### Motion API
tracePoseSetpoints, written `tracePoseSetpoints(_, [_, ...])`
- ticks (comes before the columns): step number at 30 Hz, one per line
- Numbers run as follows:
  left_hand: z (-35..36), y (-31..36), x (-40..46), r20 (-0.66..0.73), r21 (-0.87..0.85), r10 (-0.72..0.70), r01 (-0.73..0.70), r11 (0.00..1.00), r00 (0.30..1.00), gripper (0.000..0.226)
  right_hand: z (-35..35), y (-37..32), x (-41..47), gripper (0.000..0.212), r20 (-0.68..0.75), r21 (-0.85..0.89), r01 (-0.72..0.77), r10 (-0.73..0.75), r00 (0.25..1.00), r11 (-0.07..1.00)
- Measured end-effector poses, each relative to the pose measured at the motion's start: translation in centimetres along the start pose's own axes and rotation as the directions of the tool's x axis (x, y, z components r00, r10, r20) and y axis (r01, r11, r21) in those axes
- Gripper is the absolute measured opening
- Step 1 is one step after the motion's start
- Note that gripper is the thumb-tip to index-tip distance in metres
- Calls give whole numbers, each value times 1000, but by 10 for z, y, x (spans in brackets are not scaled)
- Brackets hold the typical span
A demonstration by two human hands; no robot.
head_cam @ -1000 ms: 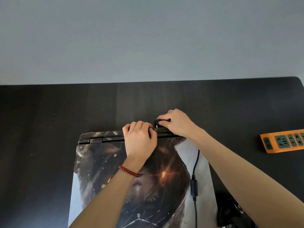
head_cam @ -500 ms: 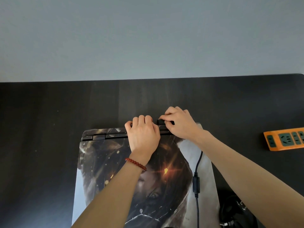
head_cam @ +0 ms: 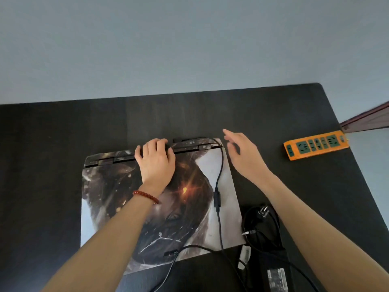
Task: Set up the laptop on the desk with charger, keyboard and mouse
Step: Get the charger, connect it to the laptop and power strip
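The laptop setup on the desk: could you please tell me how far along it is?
Done, it seems: the charger cable runs to the rear edge of the closed laptop. In hand: the left hand rests on the hinge edge; the right hand hovers open beside it. Left: the wall plug lies loose, away from the power strip. No keyboard or mouse in view.

dark desk (head_cam: 63,144) carries laptop (head_cam: 117,207), charger (head_cam: 275,270), power strip (head_cam: 315,146)
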State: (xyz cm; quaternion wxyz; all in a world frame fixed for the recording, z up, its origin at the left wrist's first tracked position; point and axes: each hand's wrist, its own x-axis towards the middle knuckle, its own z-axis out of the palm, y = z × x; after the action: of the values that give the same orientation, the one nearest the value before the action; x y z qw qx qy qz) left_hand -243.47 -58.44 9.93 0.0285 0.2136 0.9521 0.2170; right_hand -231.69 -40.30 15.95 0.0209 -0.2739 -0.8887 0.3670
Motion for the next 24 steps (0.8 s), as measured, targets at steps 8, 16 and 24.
tracePoseSetpoints(8, [-17,40,-137,227,-132,122,-93,987,966,34,-22,78,-211,26,-96,-58,-337,331,939,940])
tracePoseSetpoints(16, [-13,60,-210,366,-136,259,-224,965,894,41,9,80,-251,41,7,-291,-388,408,913,874])
tracePoseSetpoints(24, [-5,84,-236,357,-159,81,-25,987,931,40,-3,70,-207,52,-155,-175,-350,325,933,920])
